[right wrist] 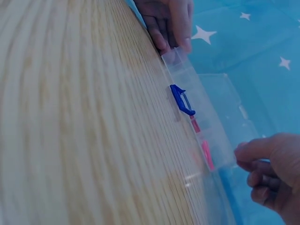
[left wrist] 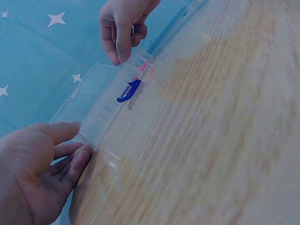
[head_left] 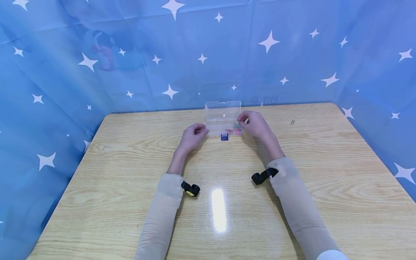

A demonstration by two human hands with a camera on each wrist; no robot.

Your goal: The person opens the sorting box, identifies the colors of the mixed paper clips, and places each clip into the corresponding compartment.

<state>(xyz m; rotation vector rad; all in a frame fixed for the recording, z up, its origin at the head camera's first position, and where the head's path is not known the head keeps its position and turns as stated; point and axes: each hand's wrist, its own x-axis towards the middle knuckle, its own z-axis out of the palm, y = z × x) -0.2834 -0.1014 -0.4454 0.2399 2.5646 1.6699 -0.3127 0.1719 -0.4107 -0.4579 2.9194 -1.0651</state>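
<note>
A clear plastic compartment box (head_left: 212,133) sits near the table's far edge, its see-through lid (head_left: 222,110) tipped up at the back. My left hand (head_left: 193,138) holds the box's left end between thumb and fingers. At the opposite end my right hand (head_left: 256,124) grips the back corner with thumb and forefinger. Red and pink pieces (right wrist: 207,154) lie in the right-hand compartments, partly hidden by the wall. Against the front wall is a small blue clip-like piece (left wrist: 129,91) with an open middle.
One paper clip (head_left: 293,122) lies on the wooden table (head_left: 130,173), to the right of the box. Behind the far edge hangs a blue curtain (head_left: 143,54) with white stars. A bright reflection shows on the tabletop between the forearms.
</note>
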